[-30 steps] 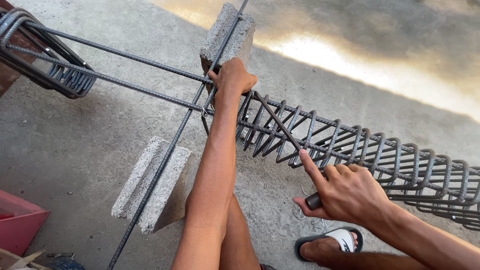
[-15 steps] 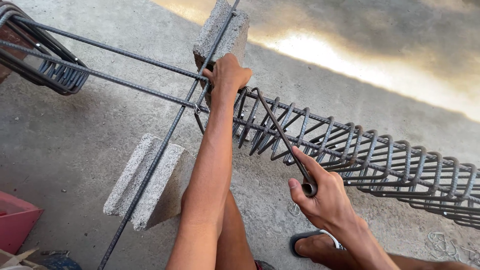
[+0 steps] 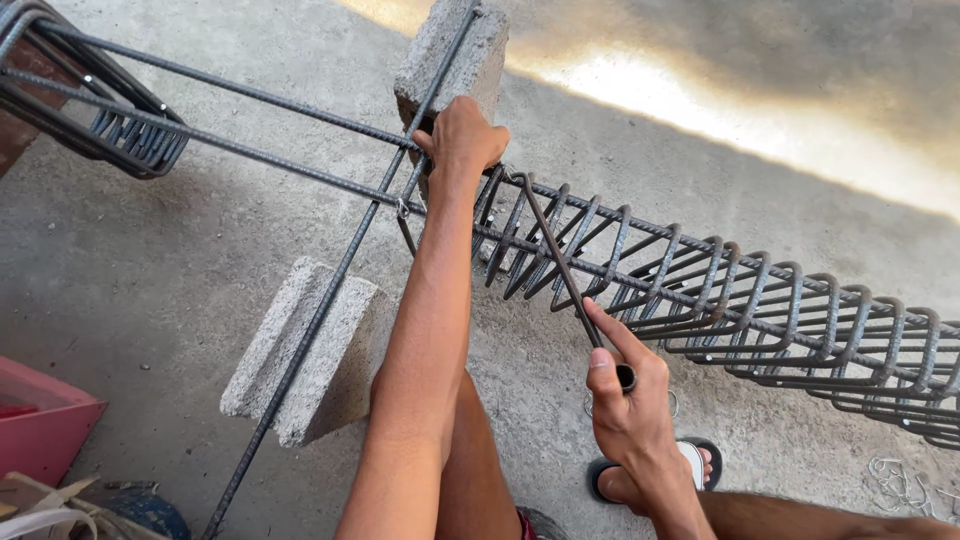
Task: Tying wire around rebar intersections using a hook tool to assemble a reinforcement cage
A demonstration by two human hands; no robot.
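My left hand (image 3: 462,138) grips a long rebar of the steel cage where it crosses a bar lying over two concrete blocks. The cage (image 3: 720,300) of long bars and several bent stirrups runs from the hand toward the right edge. My right hand (image 3: 625,400) is closed around the handle of a thin metal hook tool (image 3: 560,262), index finger laid along the shaft. The tool's tip reaches up to the stirrup right beside my left hand. A small wire tie (image 3: 404,210) sits at the bar crossing just left of my forearm.
Two grey concrete blocks (image 3: 310,350) (image 3: 452,55) carry a long rebar (image 3: 330,310) across the concrete floor. More stacked stirrups (image 3: 110,130) hang at the top left. A red box (image 3: 40,425) is at the lower left. Loose wire ties (image 3: 900,480) lie at the bottom right. My sandalled foot (image 3: 650,475) is below.
My right hand has turned on the hook tool's handle and shifted slightly down, rotating the tool. My left hand keeps its grip on the bar. The view has shifted a little.
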